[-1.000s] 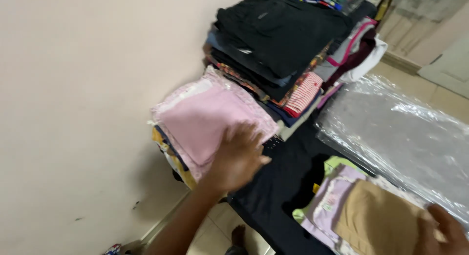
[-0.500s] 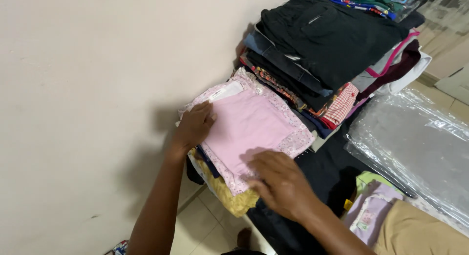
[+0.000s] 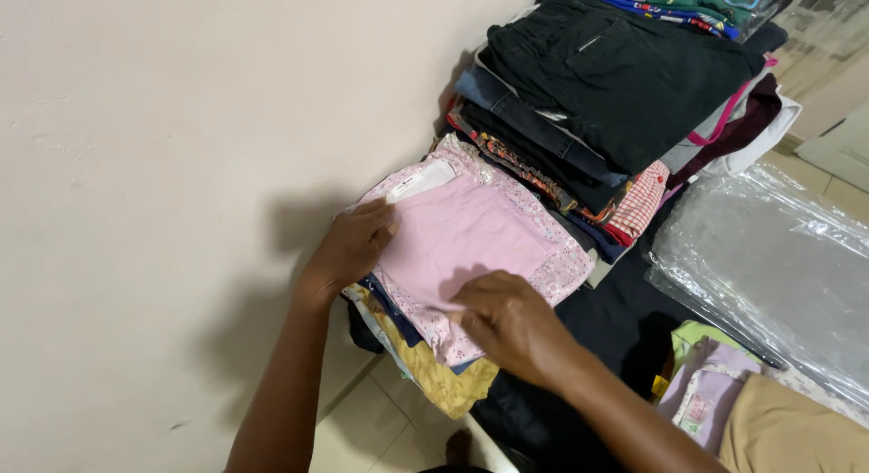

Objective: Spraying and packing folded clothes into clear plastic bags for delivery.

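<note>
head view, change: both hands are now sitting on the folded pink cotton garment with floral trim [image 3: 471, 242]; a second back only the left one was near it and the right was off by the tan folded cloth [image 3: 797, 432], so the pile has picked up a second hand.
left hand [image 3: 348, 247]: lying on the far-left edge of the pink garment, fingers curled loosely over the edge next to its white label, pressing more than gripping; can't tell if it is pinching cloth.
right hand [image 3: 507, 319]: lying palm down on the near corner, fingers flat and spread, holding nothing, just pressing.
where the garment is: topping a short stack, over a navy layer and a mustard-yellow folded cloth [image 3: 444, 382], at the left end of the black-covered table [image 3: 606, 319].
meaning: looking like squaring and flattening the top piece on its stack, that's my read.
edges: the stack is overhanging the table's left end, mustard layer sagging past it over the tiled floor [image 3: 380, 428]; beige wall [image 3: 181, 165] is close on the left.
neighbours: tall pile of dark folded clothes [image 3: 615, 84] is touching the pink garment's far side.
open room: bare black strip between the stack and the clear crinkled plastic bag [image 3: 769, 265]; lilac folded cloth [image 3: 706, 391] sitting near the right forearm.
</note>
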